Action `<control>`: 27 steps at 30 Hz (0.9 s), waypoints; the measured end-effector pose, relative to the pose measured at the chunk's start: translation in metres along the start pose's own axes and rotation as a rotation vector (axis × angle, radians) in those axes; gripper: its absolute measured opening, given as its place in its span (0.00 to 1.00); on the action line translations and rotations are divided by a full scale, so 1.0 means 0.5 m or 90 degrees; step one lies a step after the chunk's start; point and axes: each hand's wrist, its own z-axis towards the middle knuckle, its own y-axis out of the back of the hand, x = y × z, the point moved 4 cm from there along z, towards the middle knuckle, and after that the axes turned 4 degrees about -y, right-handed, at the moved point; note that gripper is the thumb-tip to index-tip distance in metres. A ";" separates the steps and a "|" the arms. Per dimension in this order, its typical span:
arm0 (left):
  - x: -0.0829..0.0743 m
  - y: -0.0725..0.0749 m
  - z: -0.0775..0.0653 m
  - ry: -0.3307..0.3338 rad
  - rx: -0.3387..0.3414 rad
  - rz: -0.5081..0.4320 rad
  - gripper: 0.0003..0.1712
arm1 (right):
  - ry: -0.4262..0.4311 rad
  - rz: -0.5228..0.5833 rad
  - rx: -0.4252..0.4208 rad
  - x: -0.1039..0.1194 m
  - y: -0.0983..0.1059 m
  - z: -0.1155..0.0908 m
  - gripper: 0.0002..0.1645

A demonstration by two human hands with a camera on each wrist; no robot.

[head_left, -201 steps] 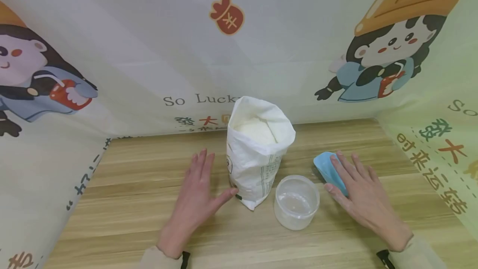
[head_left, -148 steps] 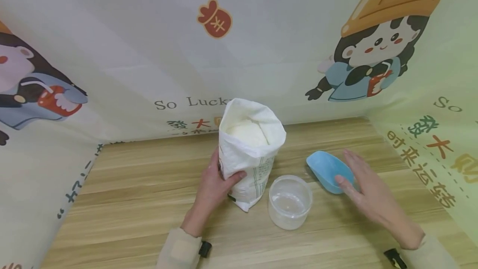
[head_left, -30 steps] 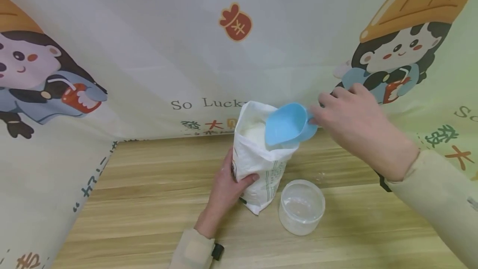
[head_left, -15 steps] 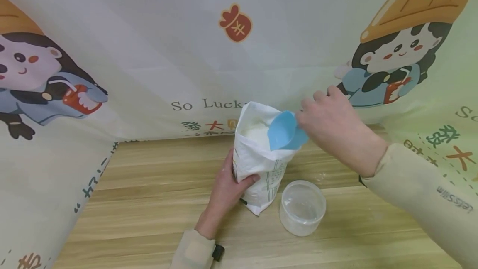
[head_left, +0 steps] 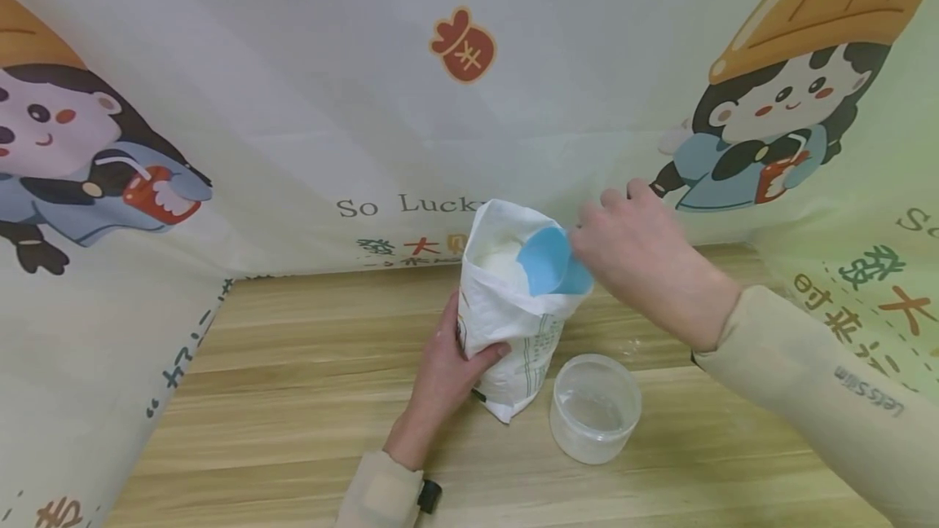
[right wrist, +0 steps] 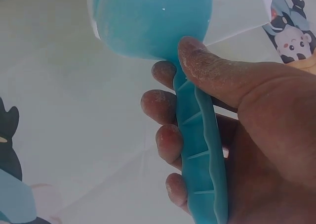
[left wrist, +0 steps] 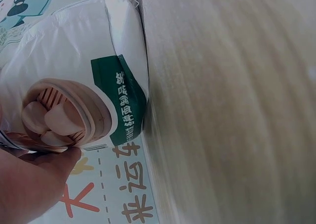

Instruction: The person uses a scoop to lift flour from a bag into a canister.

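Note:
An open white bag of flour (head_left: 506,349) stands on the wooden table; its printed side, with steamed buns in a bamboo steamer, shows in the left wrist view. My left hand (head_left: 446,365) grips the bag low on its left side, thumb across the front. Over the bag's mouth, my right hand (head_left: 638,255) holds a blue scoop (head_left: 546,261) tilted into the opening, its bowl against the white flour (head_left: 502,263). In the right wrist view, fingers and thumb wrap round the ribbed scoop handle (right wrist: 197,150). Whether the bowl holds flour cannot be made out.
A round clear plastic tub (head_left: 596,430) stands just right of the bag, near its base. White specks lie on the table (head_left: 293,414) behind the tub. Printed cloth (head_left: 308,88) hangs close behind the bag and at both sides.
The scoop lay on the table earlier; my right hand has picked it up. My left hand has taken hold of the bag. Over the last second, the scoop has shifted lower and tilted more.

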 end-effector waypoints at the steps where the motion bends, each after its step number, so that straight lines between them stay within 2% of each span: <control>1: 0.000 0.000 0.000 0.001 0.000 0.002 0.56 | -0.001 0.003 0.001 0.002 -0.002 0.001 0.08; 9: 0.003 0.000 0.002 0.011 0.005 0.007 0.56 | 0.011 0.005 -0.009 0.012 -0.011 0.006 0.08; 18: 0.003 0.000 0.003 0.017 0.010 0.019 0.55 | 0.017 0.054 -0.025 0.011 -0.028 0.004 0.08; 24: 0.001 0.001 0.002 0.008 0.009 0.020 0.55 | 0.020 0.076 -0.043 0.009 -0.042 0.001 0.14; 27: -0.001 0.001 0.001 0.004 0.008 0.015 0.55 | 0.017 0.100 -0.023 0.007 -0.050 0.002 0.15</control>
